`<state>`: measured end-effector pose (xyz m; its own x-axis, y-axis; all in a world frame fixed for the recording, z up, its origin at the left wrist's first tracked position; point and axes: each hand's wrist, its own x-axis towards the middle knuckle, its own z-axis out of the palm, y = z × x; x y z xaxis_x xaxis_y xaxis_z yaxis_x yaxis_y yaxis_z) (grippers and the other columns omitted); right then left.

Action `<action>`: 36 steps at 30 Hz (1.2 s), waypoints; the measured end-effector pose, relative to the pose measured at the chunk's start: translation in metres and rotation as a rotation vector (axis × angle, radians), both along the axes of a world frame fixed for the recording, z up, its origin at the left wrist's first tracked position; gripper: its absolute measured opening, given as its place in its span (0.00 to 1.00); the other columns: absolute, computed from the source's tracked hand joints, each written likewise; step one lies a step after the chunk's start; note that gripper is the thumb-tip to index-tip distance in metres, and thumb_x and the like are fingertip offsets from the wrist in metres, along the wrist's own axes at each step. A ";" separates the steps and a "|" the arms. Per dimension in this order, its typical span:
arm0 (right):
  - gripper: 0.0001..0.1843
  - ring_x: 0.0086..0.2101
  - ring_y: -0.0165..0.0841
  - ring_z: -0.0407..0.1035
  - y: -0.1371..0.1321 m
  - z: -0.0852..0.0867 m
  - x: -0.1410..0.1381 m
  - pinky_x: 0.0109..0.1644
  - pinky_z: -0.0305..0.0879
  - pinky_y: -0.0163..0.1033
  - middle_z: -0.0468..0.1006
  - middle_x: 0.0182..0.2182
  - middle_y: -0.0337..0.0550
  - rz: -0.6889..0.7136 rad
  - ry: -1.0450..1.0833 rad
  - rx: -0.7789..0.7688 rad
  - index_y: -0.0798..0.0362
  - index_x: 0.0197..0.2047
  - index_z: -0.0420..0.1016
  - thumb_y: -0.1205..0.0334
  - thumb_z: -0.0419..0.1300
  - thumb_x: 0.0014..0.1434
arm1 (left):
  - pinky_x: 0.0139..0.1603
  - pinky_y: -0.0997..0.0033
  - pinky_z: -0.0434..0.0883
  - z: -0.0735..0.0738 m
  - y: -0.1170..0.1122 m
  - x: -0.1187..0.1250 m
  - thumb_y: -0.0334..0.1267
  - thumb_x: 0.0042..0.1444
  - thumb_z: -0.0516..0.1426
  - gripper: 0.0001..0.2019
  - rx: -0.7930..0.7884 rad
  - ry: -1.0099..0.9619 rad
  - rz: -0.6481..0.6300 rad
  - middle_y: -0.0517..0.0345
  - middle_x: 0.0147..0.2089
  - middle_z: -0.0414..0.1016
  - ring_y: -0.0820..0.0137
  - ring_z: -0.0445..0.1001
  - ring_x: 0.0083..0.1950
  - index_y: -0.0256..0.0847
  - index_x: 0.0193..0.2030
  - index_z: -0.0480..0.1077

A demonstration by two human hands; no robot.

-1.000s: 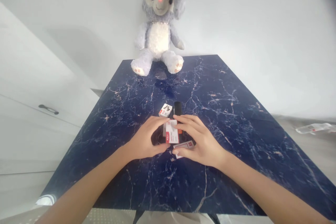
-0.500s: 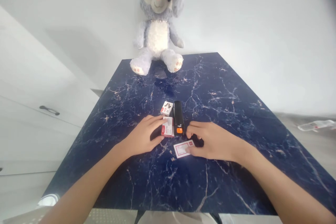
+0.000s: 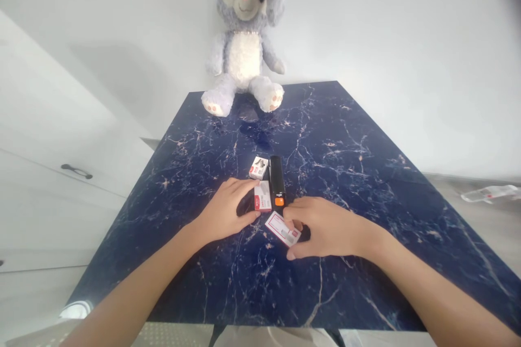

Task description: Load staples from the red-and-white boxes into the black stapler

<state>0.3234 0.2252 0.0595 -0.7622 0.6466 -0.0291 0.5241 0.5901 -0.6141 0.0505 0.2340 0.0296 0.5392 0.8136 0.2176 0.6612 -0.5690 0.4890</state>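
Observation:
My left hand (image 3: pixel 226 210) spans a small red-and-white box (image 3: pixel 262 196), index finger at its far edge and thumb at its near edge. Curled around a white card with a red border (image 3: pixel 280 227), my right hand (image 3: pixel 319 227) has its fingers on the card's right part and its thumb at the near edge. The card lies at an angle, low over or on the table. Just right of the box is a black stapler-like object (image 3: pixel 277 176) with an orange end. A second small white-and-red box (image 3: pixel 258 167) with a dark picture sits beyond the first.
The items are on a dark blue marble-patterned table (image 3: pixel 325 141). A grey plush toy (image 3: pixel 244 59) sits at its far edge against the wall. White cabinet fronts with a dark handle (image 3: pixel 76 171) stand to the left. A clear plastic item (image 3: pixel 490 193) lies beyond the right edge.
The card has turned clockwise, and my right thumb has moved off its face to the near edge. The red-and-white box has shifted slightly right, with my left hand following.

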 end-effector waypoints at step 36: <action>0.12 0.31 0.33 0.74 -0.014 -0.021 -0.020 0.37 0.75 0.41 0.82 0.32 0.40 -0.168 0.668 0.274 0.45 0.51 0.83 0.64 0.63 0.65 | 0.50 0.53 0.75 0.001 -0.018 0.001 0.58 0.61 0.56 0.29 0.261 -0.387 -0.179 0.45 0.59 0.70 0.55 0.74 0.55 0.47 0.64 0.61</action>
<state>0.3031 0.2112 0.0385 -0.4512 0.6737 0.5853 0.1870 0.7126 -0.6761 0.0512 0.2161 0.0306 0.5047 0.6077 0.6131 0.3406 -0.7928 0.5054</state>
